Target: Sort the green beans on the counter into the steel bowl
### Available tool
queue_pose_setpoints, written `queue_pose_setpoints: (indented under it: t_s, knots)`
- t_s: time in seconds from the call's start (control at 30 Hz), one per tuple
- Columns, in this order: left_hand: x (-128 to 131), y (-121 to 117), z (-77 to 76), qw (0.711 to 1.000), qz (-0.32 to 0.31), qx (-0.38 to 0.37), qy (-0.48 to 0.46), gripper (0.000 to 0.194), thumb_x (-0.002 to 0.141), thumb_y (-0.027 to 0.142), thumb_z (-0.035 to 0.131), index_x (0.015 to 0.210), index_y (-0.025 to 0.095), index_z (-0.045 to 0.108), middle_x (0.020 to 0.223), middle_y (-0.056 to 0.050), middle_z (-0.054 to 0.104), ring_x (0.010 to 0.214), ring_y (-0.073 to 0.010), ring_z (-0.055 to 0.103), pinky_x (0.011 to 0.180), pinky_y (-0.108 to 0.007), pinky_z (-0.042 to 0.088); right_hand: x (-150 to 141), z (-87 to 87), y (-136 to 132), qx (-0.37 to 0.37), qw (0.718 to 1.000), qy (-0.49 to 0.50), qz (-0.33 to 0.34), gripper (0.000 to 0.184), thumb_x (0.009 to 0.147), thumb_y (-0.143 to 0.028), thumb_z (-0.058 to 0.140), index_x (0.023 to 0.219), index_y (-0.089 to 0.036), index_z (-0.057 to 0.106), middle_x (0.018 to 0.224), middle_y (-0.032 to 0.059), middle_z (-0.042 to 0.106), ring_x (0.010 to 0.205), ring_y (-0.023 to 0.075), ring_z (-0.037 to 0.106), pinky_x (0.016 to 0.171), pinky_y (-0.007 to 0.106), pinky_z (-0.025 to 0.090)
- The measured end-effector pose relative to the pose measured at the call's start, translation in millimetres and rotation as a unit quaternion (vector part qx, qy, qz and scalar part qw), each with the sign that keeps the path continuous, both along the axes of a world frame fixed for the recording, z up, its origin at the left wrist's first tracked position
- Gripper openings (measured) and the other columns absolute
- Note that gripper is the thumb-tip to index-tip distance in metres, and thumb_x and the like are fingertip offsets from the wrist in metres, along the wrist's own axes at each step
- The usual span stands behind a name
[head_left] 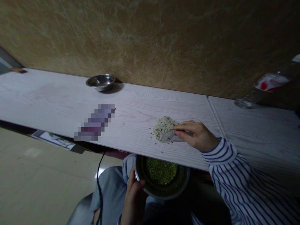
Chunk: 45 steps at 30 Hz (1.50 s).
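Observation:
My right hand (199,135) pinches a clear plastic protractor (170,136) and holds it against the near side of a small pile of white grains mixed with green beans (164,124) on the table. Several loose beans lie around the pile. My left hand (136,190) grips the left rim of a metal bowl (164,197), its thumb over the edge. The bowl sits below the table's front edge, above my lap, with many green mung beans (161,171) inside. Part of its far rim is hidden under the tabletop.
A small steel bowl (101,82) stands at the back by the wall. A blurred-out flat object (96,123) lies left of the pile. At the right, a clear plastic bottle (264,84) with a red and white label stands on the table (136,103). A black cable (99,184) hangs down at the left.

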<state>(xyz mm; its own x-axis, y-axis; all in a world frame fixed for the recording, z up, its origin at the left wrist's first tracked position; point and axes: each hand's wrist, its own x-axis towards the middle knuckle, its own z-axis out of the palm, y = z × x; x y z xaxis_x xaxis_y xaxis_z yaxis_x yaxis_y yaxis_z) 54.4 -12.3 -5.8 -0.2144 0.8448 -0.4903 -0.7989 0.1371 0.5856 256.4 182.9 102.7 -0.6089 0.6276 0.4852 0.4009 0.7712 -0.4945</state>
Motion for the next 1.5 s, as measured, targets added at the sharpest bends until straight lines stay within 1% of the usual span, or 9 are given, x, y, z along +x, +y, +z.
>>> queue_pose_setpoints:
  t_s: [0.13, 0.3, 0.47, 0.6, 0.8, 0.93, 1.07, 1.27, 1.5]
  knots:
    - [-1, -2, 5.6, 1.0, -0.011, 0.002, 0.01, 0.059, 0.075, 0.024, 0.075, 0.133, 0.033, 0.071, 0.133, -0.006, 0.073, 0.132, -0.0361, 0.059, 0.108, -0.047, 0.049, 5, 2.2, 3, -0.033, 0.999, -0.006, -0.009, 0.023, 0.092, -0.019, 0.064, 0.103, -0.021, 0.083, 0.087, 0.0093, 0.082, 0.074, 0.0207, 0.074, 0.069, 0.036, 0.059]
    - [-2, -3, 3.9, 1.0, 0.001, 0.005, 0.003, 0.057, 0.078, 0.024, 0.074, 0.134, 0.035, 0.07, 0.135, -0.004, 0.072, 0.129, -0.0358, 0.059, 0.107, -0.048, 0.049, 11, 8.3, 5, -0.067, 0.998, -0.013, -0.019, 0.022, 0.089, -0.02, 0.065, 0.102, -0.019, 0.084, 0.09, 0.0099, 0.083, 0.077, 0.0211, 0.076, 0.072, 0.035, 0.061]
    - [-2, -4, 3.5, 1.0, 0.003, -0.001, 0.004, 0.057, 0.075, 0.025, 0.076, 0.131, 0.033, 0.071, 0.133, -0.005, 0.073, 0.126, -0.0361, 0.062, 0.104, -0.047, 0.051, 17, 13.1, 6, -0.085, 0.995, -0.029, -0.035, 0.023, 0.088, -0.019, 0.064, 0.1, -0.02, 0.084, 0.091, 0.0093, 0.083, 0.081, 0.0221, 0.078, 0.075, 0.034, 0.063]
    - [-2, -4, 4.7, 1.0, 0.0, -0.006, 0.002, 0.056, 0.077, 0.024, 0.074, 0.132, 0.033, 0.071, 0.135, -0.005, 0.072, 0.127, -0.0351, 0.061, 0.103, -0.046, 0.051, 18, 13.3, 7, -0.09, 0.995, -0.039, -0.035, 0.023, 0.087, -0.02, 0.065, 0.1, -0.02, 0.084, 0.092, 0.0094, 0.083, 0.081, 0.0223, 0.077, 0.076, 0.035, 0.063]
    - [-5, -4, -2.9, 1.0, -0.007, 0.005, 0.008, 0.061, 0.075, 0.025, 0.076, 0.135, 0.035, 0.069, 0.136, -0.005, 0.071, 0.126, -0.0346, 0.062, 0.102, -0.045, 0.052, 14, 11.0, 6, -0.096, 0.994, -0.047, -0.008, 0.025, 0.088, -0.02, 0.064, 0.103, -0.02, 0.084, 0.09, 0.0092, 0.083, 0.076, 0.0199, 0.075, 0.07, 0.033, 0.06]
    - [-5, -4, -4.3, 1.0, -0.005, 0.01, 0.006, 0.059, 0.076, 0.024, 0.075, 0.134, 0.036, 0.07, 0.135, -0.003, 0.072, 0.126, -0.033, 0.062, 0.102, -0.043, 0.052, 14, 11.9, 4, -0.101, 0.994, -0.048, 0.011, 0.025, 0.087, -0.019, 0.065, 0.104, -0.019, 0.084, 0.092, 0.0099, 0.083, 0.079, 0.02, 0.076, 0.072, 0.032, 0.06]
    - [-4, -4, 0.7, 1.0, -0.004, 0.003, 0.007, 0.054, 0.076, 0.024, 0.075, 0.129, 0.035, 0.073, 0.128, -0.003, 0.075, 0.125, -0.0332, 0.063, 0.102, -0.043, 0.053, 19, 14.6, 6, -0.108, 0.993, -0.036, -0.013, 0.025, 0.088, -0.02, 0.065, 0.104, -0.02, 0.084, 0.095, 0.0092, 0.083, 0.083, 0.0214, 0.078, 0.077, 0.033, 0.062]
    - [-1, -1, 11.5, 1.0, 0.018, -0.022, 0.012, 0.055, 0.072, 0.021, 0.076, 0.127, 0.029, 0.074, 0.123, -0.009, 0.077, 0.123, -0.0373, 0.065, 0.097, -0.047, 0.056, 24, 17.9, 8, -0.115, 0.991, -0.042, -0.046, 0.024, 0.087, -0.021, 0.066, 0.103, -0.022, 0.084, 0.097, 0.0075, 0.084, 0.088, 0.0228, 0.079, 0.081, 0.035, 0.064]
    - [-2, -4, 7.2, 1.0, -0.002, 0.004, 0.008, 0.05, 0.076, 0.024, 0.075, 0.125, 0.034, 0.074, 0.129, -0.005, 0.075, 0.129, -0.0348, 0.06, 0.103, -0.045, 0.051, 25, 14.9, 10, -0.114, 0.991, -0.047, -0.052, 0.025, 0.086, -0.019, 0.066, 0.103, -0.023, 0.084, 0.098, 0.0058, 0.084, 0.089, 0.0223, 0.08, 0.082, 0.033, 0.064]
